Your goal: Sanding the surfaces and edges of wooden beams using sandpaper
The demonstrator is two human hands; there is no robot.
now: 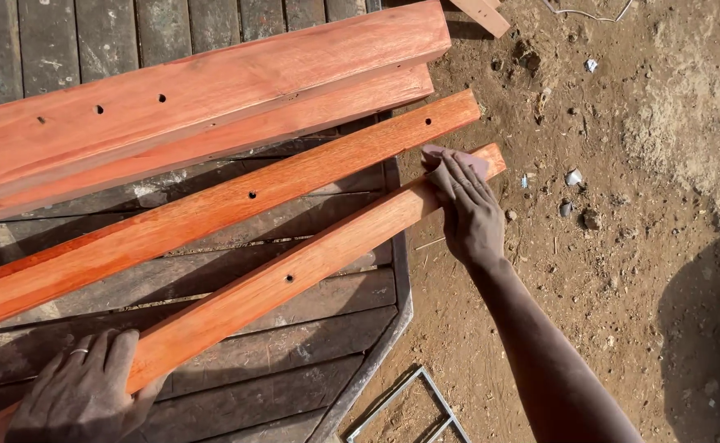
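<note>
- Weathered dark planks of an outdoor work table (212, 283) are filling the left side, with sandy, stony ground (622, 164) lying to the right.
- Right hand (467, 209) is pressing flat, fingers together, on a small piece of sandpaper (473, 161) at the far end of the nearest reddish wooden rail (294, 271).
- Left hand (85, 385), wearing a ring, is lying spread over the near end of that same rail, steadying it against the table.
- That rail is lying diagonally across the planks, its far end jutting past the table's metal edge (401, 271); 1 drilled hole is showing midway.
- 1 similar rail (212, 209) is lying just beside it, and 2 wider boards (196, 98) with holes are stacked beyond.
- Grey metal frame (426, 402) is resting on the ground near the table's corner.
</note>
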